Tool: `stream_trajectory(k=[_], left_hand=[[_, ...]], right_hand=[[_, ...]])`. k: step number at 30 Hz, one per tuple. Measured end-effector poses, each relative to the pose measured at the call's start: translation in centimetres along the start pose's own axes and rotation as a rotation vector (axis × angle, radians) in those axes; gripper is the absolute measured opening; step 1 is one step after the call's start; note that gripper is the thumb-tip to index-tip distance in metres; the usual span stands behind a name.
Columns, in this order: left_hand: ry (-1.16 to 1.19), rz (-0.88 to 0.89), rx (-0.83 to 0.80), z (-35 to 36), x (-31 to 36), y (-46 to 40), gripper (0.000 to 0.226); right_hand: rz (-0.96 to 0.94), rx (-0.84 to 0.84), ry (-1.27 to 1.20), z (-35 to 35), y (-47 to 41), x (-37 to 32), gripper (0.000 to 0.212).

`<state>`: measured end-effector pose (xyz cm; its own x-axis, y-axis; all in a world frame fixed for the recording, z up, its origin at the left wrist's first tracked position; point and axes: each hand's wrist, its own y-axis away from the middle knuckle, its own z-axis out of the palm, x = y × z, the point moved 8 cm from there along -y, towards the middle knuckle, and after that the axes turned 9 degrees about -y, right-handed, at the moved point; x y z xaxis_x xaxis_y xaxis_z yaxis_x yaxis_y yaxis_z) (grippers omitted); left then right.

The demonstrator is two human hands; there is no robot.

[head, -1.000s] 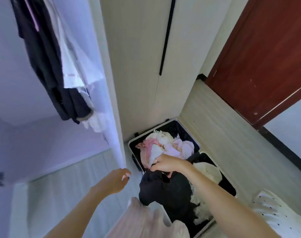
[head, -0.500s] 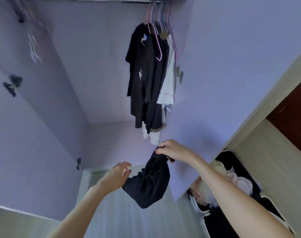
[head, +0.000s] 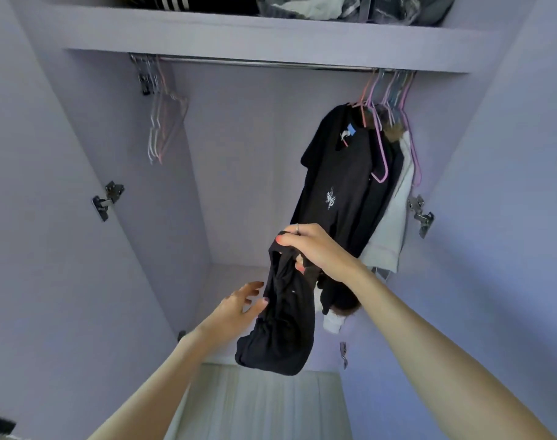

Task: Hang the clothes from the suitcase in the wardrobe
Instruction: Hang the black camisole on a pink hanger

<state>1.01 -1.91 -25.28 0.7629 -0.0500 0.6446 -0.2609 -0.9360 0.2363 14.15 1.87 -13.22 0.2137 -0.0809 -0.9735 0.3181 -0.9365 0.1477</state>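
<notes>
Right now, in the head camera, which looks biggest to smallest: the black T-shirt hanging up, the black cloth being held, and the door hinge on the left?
1. Hanging black T-shirt
2. Held black cloth; it is bunched and nearer the camera, so this ranking is unsure
3. Left door hinge, clearly smallest

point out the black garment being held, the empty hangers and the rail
black garment (head: 278, 331): head view, on its bunched lower part
empty hangers (head: 163, 122): head view, on the wire bodies at the rail's left end
rail (head: 255, 62): head view, on its bare middle stretch
</notes>
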Motion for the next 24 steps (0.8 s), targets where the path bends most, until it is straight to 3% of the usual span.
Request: stream_trajectory(k=[3,8,12,15,18,24], left_hand=[[-0.015,-0.028,-0.018,-0.9,0.1,-3.4,0.017],[-0.078,-0.1,0.04,-3.6,-1.4,-7.3,0.033],[-0.036,-0.124,0.07,-5.7,-3.3,-8.7,0.006],[0.002,-0.166,0.088,-7.2,-5.0,-9.7,0.006],[-0.073,-0.211,0.11,-8.8,-6.5,-10.4,0.025],[-0.263,-0.315,0.104,-12.4,-10.1,-11.0,0.005]], right_hand=[[-0.041,-0.042,-0.014,-0.5,-3.5,-2.0,0.021],[-0.052,-0.097,-0.002,-2.1,-8.4,-3.5,0.019],[-0.014,-0.073,-0.017,-3.5,-10.9,-3.2,0.018],[0.012,-0.009,-0.051,-4.9,-12.7,-3.1,0.018],[0.025,0.097,-0.144,-6.3,-14.0,-3.3,0.02],[0.057,0.303,-0.222,-8.7,-15.7,-3.1,0.021]])
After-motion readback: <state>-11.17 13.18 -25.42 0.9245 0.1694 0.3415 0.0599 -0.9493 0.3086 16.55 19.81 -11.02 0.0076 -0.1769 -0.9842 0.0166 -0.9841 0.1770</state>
